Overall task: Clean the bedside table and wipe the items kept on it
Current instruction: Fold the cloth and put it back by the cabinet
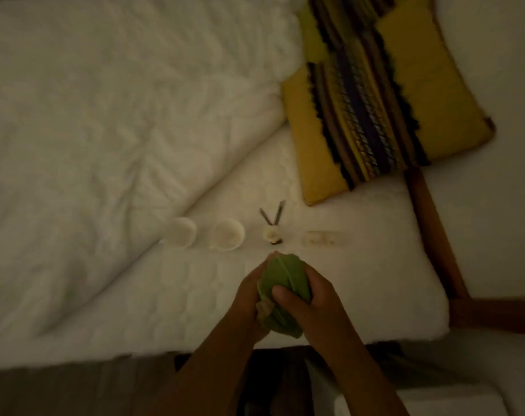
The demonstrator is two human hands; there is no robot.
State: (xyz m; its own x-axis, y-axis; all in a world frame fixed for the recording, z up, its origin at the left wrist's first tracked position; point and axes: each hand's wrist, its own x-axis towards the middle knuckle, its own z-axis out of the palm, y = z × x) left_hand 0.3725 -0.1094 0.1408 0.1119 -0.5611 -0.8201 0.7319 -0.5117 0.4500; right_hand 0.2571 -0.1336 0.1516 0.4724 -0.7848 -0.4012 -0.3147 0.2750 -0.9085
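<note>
A bunched green cloth (285,283) is held between both hands above the white mattress (375,265). My left hand (249,298) grips its left side and my right hand (309,301) closes over its right side, thumb on top. Something small and pale sticks out under the cloth; I cannot tell what it is. On the mattress beyond the cloth lie two white cups (181,232) (227,234), a small pale item with two dark sticks (271,229), and a clear flat object (321,238). The scene is dim and blurred.
A folded white quilt (105,130) covers the bed's left part. A yellow cushion with dark stripes (384,94) lies at the upper right. A wooden bed frame (435,223) runs along the right edge. White floor lies to the right of the frame.
</note>
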